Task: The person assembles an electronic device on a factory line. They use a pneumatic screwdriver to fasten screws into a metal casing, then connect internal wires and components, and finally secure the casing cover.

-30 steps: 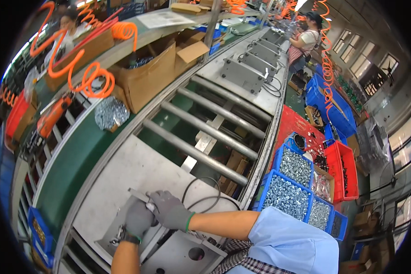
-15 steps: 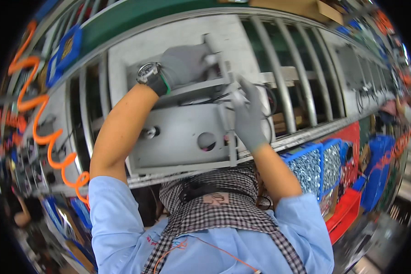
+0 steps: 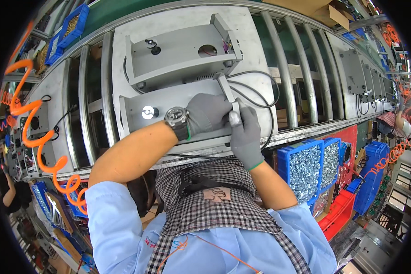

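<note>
Two long grey metal housings lie one behind the other on a pale board (image 3: 258,59). Each has an upright end wall and a round black-and-silver fitting; the far housing (image 3: 178,52) also shows a round hole. Over the near housing (image 3: 169,100), my left hand (image 3: 210,112), in a grey glove, is bent with its fingers at the inner side of the right end wall. Its fingertips are hidden. My right hand (image 3: 246,137), gloved too, grips the outer edge of that wall, pale fingertips on it. A black cable (image 3: 260,98) loops out beside them.
The board rests on a metal roller conveyor (image 3: 306,73). Near my right arm stand blue bins (image 3: 303,171) of small metal parts and a red tray (image 3: 340,212). An orange coiled hose (image 3: 43,150) hangs at left. More grey housings (image 3: 358,73) stand farther right.
My left hand has come from the far housing to the near one. My right hand has moved toward me along the right end. The near housing appears slightly farther from me.
</note>
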The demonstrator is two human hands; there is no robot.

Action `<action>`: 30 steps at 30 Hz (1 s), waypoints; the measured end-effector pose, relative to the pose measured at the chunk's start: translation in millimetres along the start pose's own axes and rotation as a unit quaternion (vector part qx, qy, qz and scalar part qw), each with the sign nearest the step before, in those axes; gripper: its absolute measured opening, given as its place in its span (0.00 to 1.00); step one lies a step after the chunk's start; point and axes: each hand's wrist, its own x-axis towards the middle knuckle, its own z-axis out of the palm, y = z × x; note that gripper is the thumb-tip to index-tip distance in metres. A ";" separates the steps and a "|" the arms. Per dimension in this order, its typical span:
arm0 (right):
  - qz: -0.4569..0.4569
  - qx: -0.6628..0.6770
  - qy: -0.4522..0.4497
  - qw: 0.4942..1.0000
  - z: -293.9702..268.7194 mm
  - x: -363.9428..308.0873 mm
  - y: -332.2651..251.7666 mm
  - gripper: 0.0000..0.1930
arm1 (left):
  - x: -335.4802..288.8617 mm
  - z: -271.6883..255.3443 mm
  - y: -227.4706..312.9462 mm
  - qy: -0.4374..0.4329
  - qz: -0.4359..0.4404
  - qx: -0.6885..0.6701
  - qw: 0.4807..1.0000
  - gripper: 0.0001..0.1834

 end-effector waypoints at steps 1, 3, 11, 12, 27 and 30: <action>-0.007 -0.013 -0.001 1.000 2.3 -2.4 0.9 0.22 | -0.7 -7.8 2.7 -0.024 -0.033 0.001 0.999 0.11; -0.008 -0.023 -0.014 1.000 5.1 -8.0 -0.2 0.23 | -3.4 -18.1 8.8 -0.071 -0.099 0.002 0.993 0.13; 0.013 -0.011 0.009 1.000 9.9 -11.7 13.4 0.19 | 5.4 -28.1 12.2 -0.171 -0.272 -0.274 0.907 0.13; -0.001 0.017 0.034 0.999 14.7 -14.2 16.2 0.18 | 0.8 -19.7 15.3 -0.132 -0.334 -0.337 0.870 0.14; 0.404 -0.488 0.136 0.762 -351.1 -78.9 174.7 0.28 | -31.2 -3.7 -47.7 -0.079 -0.146 -0.418 0.893 0.19; 0.400 -0.592 0.208 0.668 -384.9 -97.2 220.0 0.20 | -13.9 -12.2 -19.5 -0.116 -0.094 -0.287 0.946 0.21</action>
